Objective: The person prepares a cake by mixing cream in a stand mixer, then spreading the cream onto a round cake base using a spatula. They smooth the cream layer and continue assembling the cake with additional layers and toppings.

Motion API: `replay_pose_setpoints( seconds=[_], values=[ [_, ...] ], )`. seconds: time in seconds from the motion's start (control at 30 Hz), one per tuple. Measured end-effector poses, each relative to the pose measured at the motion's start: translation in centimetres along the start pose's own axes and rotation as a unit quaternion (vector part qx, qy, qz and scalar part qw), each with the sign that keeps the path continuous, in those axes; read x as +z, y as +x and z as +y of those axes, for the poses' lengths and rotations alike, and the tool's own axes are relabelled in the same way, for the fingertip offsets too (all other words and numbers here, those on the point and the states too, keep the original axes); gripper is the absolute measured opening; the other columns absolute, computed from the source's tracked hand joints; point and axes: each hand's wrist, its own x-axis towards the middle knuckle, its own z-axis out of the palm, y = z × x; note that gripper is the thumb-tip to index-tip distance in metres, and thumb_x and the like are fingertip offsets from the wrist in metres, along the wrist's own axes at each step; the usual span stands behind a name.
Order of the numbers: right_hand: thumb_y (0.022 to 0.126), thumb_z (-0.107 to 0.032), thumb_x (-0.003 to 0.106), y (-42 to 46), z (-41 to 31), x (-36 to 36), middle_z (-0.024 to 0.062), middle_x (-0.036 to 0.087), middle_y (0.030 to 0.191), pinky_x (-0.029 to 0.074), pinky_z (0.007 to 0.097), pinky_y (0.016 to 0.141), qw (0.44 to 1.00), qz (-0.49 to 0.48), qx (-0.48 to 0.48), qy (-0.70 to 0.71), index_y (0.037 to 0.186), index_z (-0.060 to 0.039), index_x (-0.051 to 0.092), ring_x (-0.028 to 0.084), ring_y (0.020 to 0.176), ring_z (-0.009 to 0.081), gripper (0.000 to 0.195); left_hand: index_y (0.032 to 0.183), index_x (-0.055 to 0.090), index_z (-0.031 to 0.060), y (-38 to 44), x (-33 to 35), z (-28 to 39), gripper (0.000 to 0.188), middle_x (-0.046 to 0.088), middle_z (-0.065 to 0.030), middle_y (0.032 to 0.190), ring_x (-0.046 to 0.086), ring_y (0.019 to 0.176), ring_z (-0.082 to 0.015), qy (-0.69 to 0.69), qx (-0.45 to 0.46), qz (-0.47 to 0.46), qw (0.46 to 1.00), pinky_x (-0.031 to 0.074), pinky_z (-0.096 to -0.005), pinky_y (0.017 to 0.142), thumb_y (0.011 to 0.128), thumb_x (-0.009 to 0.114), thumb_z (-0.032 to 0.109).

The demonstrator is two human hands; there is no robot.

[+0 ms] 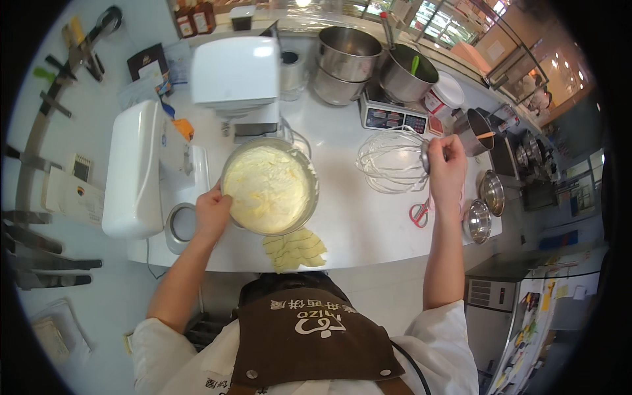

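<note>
My left hand (213,210) grips the left rim of a metal mixing bowl (313,197) that holds a pale yellow creamy mixture (266,187). Off to the right, my right hand (447,165) holds the metal hub of a large balloon whisk attachment (392,159), its wires pointing left and coated with white cream. A crumpled yellow-green cloth (295,249) lies at the table's front edge, just below the bowl. Red-handled scissors (419,215) rest on the table under the whisk, partly hidden by my right forearm.
Behind the bowl stands a white stand mixer (236,71); another white machine (133,170) is at the left. Stacked steel pots (348,64), a digital scale (390,118) bearing a pot (410,74), and a white tub (447,91) line the back. Small metal bowls (478,222) sit at the right edge.
</note>
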Motion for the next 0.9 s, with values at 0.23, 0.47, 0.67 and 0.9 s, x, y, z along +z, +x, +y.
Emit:
replay_pose_setpoints(
  seconds=[0.23, 0.47, 0.67, 0.9],
  values=[
    [0.107, -0.017, 0.059, -1.6, 9.0, -14.3, -0.0073, 0.052, 0.075, 0.033, 0.0195, 0.060, 0.981, 0.043, 0.118, 0.145, 0.088, -0.0078, 0.056, 0.041, 0.068, 0.0010, 0.021, 0.077, 0.069, -0.0043, -1.2, 5.9, 7.0, 0.018, 0.076, -0.0145, 0.102, 0.071, 0.081, -0.0143, 0.007, -0.077, -0.071, 0.994, 0.055, -0.0279, 0.069, 0.089, 0.060, 0.004],
    [0.106, -0.015, 0.060, -2.5, 14.1, -21.0, -0.0074, 0.051, 0.078, 0.032, 0.0203, 0.060, 0.982, 0.047, 0.141, 0.116, 0.087, -0.0074, 0.055, 0.039, 0.069, 0.0010, 0.021, 0.084, 0.070, -0.0006, -1.5, 20.4, 3.9, 0.012, 0.070, -0.0051, 0.080, 0.066, 0.067, -0.0136, -0.074, -0.112, -0.130, 0.982, 0.055, -0.0276, 0.065, 0.090, 0.062, 0.006],
    [0.102, -0.010, 0.065, -1.4, 11.5, -20.2, -0.0073, 0.052, 0.079, 0.033, 0.0199, 0.060, 0.992, 0.021, 0.092, 0.084, 0.091, -0.0063, 0.055, 0.042, 0.069, 0.0013, 0.015, 0.083, 0.068, 0.0023, -5.9, 30.5, -0.4, 0.022, 0.069, -0.0034, 0.081, 0.066, 0.076, -0.0141, -0.092, -0.124, -0.108, 0.982, 0.053, -0.0276, 0.076, 0.097, 0.067, 0.020],
    [0.091, -0.015, 0.075, -2.6, 8.0, -14.0, 0.0001, 0.058, 0.067, 0.041, 0.0258, 0.057, 0.989, -0.076, 0.016, -0.123, 0.084, -0.0051, 0.057, 0.052, 0.062, 0.0070, 0.022, 0.085, 0.075, 0.0024, -10.4, 30.8, 2.1, 0.057, 0.075, -0.0066, 0.090, 0.068, 0.088, -0.0161, -0.020, -0.257, -0.314, 0.914, 0.050, -0.0288, 0.076, 0.101, 0.061, 0.055]
  ],
)
